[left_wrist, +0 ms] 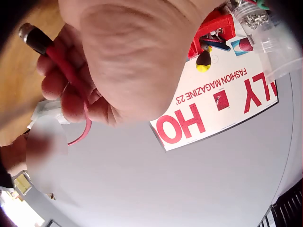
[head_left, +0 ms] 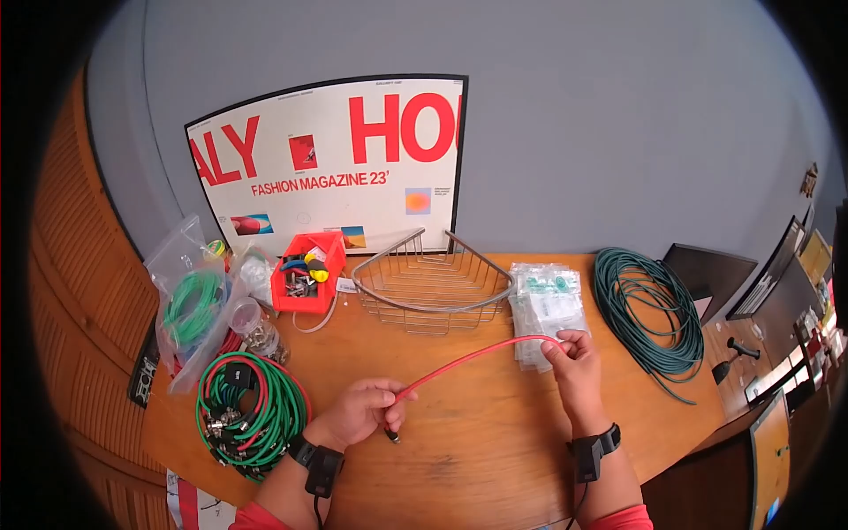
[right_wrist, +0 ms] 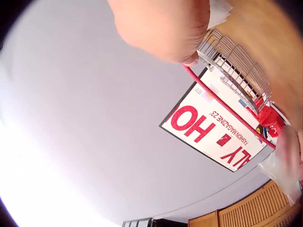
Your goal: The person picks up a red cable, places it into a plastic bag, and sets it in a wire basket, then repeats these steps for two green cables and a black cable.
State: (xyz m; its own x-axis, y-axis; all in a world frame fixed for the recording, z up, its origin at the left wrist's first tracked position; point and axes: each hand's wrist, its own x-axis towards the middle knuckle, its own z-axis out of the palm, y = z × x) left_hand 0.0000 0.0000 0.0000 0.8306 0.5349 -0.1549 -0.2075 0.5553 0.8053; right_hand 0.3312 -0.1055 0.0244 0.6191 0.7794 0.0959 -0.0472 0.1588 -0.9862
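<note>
Where it arches over the table [head_left: 459, 477], near side of the wire basket [head_left: 433, 308]: one red cable [head_left: 459, 360], probably light, springy and sturdy, best taken by the jacket behind its connector [left_wrist: 38, 40]. Left hand [head_left: 358, 413], fingers curled round the connector end; right hand [head_left: 579, 371], thumb and fingertips pinching farther along. Left wrist view details the connector's metal tip, absent from the right wrist view.

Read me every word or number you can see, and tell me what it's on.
"ALY", on the poster
"HO" and a cut-off letter, same poster
"FASHION MAGAZINE 23'", same poster
Too small or blurred: poster's fine print, white tag, clear packets, black cable strap, black item far left.
</note>
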